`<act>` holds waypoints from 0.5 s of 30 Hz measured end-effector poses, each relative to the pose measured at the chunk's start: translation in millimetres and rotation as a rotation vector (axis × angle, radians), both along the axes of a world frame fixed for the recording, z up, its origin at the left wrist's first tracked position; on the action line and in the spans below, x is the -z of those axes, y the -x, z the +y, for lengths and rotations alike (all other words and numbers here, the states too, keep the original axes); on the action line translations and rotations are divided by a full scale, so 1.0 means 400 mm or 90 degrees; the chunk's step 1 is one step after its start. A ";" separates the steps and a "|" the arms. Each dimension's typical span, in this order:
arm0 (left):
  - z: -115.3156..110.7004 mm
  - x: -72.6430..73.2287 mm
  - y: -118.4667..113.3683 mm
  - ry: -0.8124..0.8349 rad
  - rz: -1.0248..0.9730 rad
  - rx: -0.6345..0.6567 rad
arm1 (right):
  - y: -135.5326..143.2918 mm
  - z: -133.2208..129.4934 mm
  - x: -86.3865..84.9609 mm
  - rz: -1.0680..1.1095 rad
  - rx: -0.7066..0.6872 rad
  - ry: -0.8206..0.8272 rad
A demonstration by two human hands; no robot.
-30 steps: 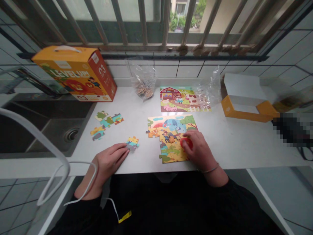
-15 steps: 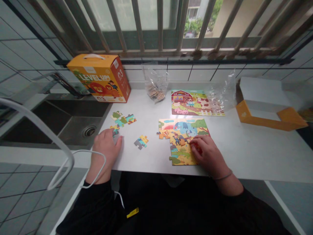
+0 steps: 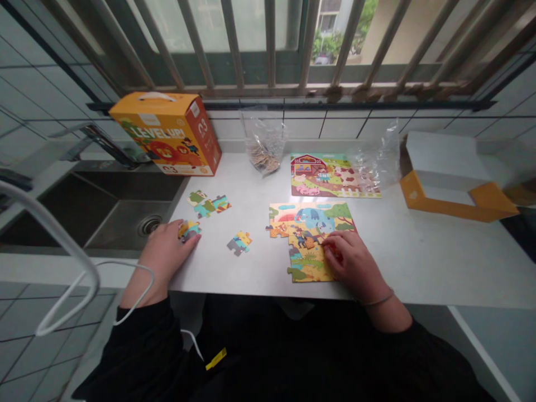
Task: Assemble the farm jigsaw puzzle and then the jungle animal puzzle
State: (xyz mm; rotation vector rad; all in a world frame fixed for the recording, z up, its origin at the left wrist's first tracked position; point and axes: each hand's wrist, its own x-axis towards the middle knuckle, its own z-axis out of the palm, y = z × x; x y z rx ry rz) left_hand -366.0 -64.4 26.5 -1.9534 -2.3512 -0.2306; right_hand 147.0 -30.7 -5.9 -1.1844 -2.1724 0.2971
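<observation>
My left hand (image 3: 166,248) is at the sink-side edge of the white counter, its thumb and curled fingers around a puzzle piece (image 3: 190,230). Just beyond it lie several joined puzzle pieces (image 3: 206,204) in green and teal. Another grey, yellow and blue piece (image 3: 240,243) sits alone between my hands. My right hand (image 3: 349,258) rests on the right side of a partly assembled jigsaw puzzle (image 3: 310,265) with elephants, a tree and a crocodile. Its fingers are bent and pressed together there, over a reddish patch. They hide part of the puzzle's right side.
Behind the puzzle lie a farm-picture puzzle (image 3: 318,181) and a crumpled clear bag (image 3: 379,164). A bag of pieces (image 3: 264,156) and an orange box (image 3: 184,139) stand farther back. An opened box (image 3: 456,204) is at right, a sink (image 3: 113,206) at left. A white cable (image 3: 62,234) crosses my left wrist.
My left hand has shifted left and slightly towards me, and the piece by its fingers has moved with it, now more visible. My right hand stays on the puzzle. The view has shifted slightly.
</observation>
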 end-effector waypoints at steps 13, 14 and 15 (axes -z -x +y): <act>0.008 -0.034 -0.332 -0.106 -0.170 0.376 | 0.001 0.002 -0.003 -0.007 0.000 -0.004; 0.007 -0.034 -0.375 -0.081 -0.181 0.404 | 0.002 0.001 -0.003 -0.006 0.002 -0.006; 0.006 -0.032 -0.413 -0.061 -0.184 0.425 | 0.002 0.001 -0.003 -0.004 0.003 -0.007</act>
